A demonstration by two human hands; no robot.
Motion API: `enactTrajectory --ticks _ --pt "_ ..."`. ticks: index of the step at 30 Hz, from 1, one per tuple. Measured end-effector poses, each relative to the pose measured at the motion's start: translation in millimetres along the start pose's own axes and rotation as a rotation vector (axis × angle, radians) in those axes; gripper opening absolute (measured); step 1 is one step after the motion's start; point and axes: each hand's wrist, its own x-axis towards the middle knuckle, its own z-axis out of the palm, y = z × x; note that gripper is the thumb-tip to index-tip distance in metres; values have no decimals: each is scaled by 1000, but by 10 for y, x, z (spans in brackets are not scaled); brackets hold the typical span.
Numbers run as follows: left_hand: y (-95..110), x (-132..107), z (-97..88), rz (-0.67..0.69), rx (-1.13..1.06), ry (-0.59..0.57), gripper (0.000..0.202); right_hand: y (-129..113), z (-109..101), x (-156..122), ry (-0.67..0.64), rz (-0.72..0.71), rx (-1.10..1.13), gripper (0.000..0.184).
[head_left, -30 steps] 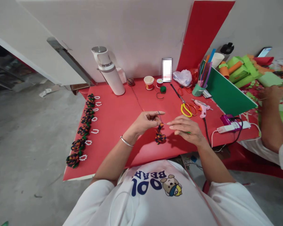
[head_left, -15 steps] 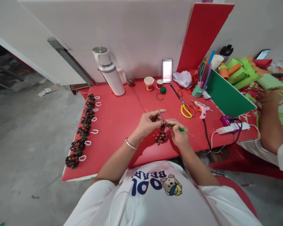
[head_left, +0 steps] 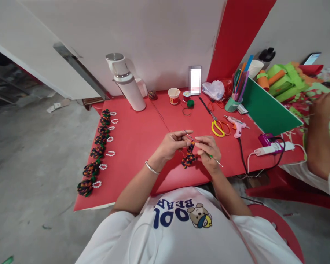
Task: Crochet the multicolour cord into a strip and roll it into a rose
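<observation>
My left hand (head_left: 174, 144) pinches the upper end of a dark multicoloured crochet piece (head_left: 189, 160), its index finger stretched out with yarn over it. The ruffled lower part of the piece hangs below my fingers. In my right hand (head_left: 210, 152) is a crochet hook (head_left: 216, 160) with a green grip, gripped like a pen; its tip is at the top of the piece, close to my left fingertips. A thin strand runs from my left hand back to a variegated yarn ball (head_left: 152, 95) by the wall.
Finished crochet flowers (head_left: 90, 169) and bead loops (head_left: 103, 167) line the left edge of the red table (head_left: 137, 146). A white flask (head_left: 129, 90), paper cup (head_left: 173, 96), scissors (head_left: 217, 126) and pink glue gun (head_left: 238, 128) stand or lie behind. Another person's arm (head_left: 320, 135) is at right.
My right hand has turned the crochet hook, so its rear end points lower and its grip is more covered by my fingers. My left hand has barely moved.
</observation>
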Motion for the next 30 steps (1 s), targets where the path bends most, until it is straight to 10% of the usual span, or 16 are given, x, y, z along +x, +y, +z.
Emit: enactTrajectory --ticks 19,25,30 --pt "226 11 -162 -30 179 -158 41 23 -609 491 -482 35 213 21" --pt "102 6 -7 112 142 -49 50 34 -317 272 -207 280 404 30" --pt "-83 -4 184 271 206 168 62 -77 -2 11 -15 260 77 24"
